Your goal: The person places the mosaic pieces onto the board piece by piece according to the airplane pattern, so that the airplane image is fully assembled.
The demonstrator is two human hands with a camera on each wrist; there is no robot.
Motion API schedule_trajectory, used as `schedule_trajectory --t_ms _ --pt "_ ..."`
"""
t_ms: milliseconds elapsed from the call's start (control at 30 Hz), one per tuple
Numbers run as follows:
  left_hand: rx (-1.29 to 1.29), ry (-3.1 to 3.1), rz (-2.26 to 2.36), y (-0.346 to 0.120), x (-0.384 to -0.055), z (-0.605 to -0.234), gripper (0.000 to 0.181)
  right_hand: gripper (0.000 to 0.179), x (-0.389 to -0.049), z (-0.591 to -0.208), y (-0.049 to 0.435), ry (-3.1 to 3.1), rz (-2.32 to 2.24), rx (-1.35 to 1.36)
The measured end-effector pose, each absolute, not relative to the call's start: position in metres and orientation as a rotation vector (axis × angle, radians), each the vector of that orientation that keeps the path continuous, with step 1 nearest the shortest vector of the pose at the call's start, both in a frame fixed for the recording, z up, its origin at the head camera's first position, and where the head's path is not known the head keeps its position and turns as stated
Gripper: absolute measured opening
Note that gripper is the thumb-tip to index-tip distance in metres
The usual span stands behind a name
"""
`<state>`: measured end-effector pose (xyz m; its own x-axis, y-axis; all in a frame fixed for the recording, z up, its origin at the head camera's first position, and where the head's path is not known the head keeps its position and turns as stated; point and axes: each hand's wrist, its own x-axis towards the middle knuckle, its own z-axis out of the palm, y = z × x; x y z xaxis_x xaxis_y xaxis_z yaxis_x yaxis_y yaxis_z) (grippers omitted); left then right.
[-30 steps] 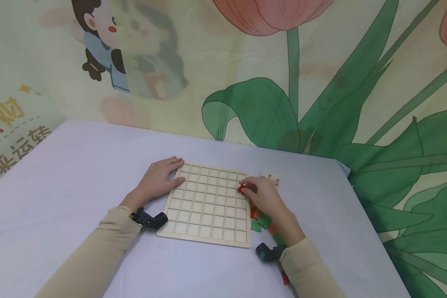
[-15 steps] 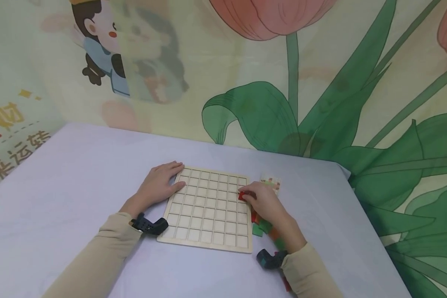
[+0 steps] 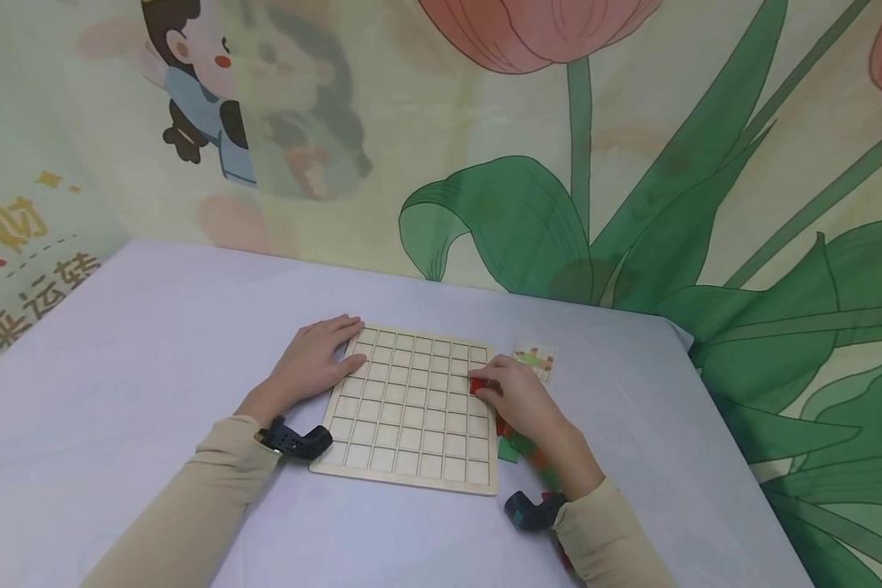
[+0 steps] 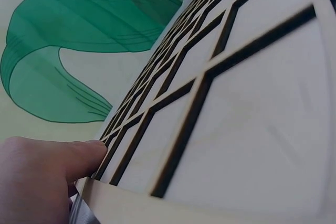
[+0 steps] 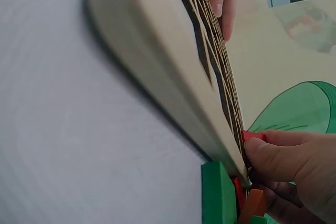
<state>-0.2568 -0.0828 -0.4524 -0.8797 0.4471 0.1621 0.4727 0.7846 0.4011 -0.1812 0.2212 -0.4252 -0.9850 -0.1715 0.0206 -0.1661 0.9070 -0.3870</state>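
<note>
A square wooden grid board [image 3: 404, 482] lies flat on the table. My left hand [image 3: 312, 359] rests along its left edge near the far corner, fingers straight, with the thumb [image 4: 86, 156] on the board's rim. Over the right part of the grid, my right hand [image 3: 518, 396] pinches a red tile [image 3: 476, 385] between thumb and fingers. That red tile [image 5: 253, 135] is at the grid surface in the right wrist view; whether it sits fully in a cell I cannot tell. The grid's other visible cells hold no tiles.
Beside the board's right edge lie loose tiles, among them a green tile [image 3: 508, 450] and an orange tile [image 5: 253, 206]; my right forearm partly covers them. A small pattern card [image 3: 540, 358] lies beyond the right hand. Behind the table hangs a printed backdrop [image 3: 323, 220].
My right hand has brought the red tile slightly nearer and lower onto the grid's right side, and the tile looks flatter now. The left hand stays on the board's edge.
</note>
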Motion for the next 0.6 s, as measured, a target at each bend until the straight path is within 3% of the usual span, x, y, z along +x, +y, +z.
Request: schedule_trajectory --t_ms 600 --pt "-0.770 -2.907 -0.697 -0.0845 -0.2574 -0.4504 0.062 0.035 -0.1809 -0.4288 0.2214 3.076 -0.539 -0.319"
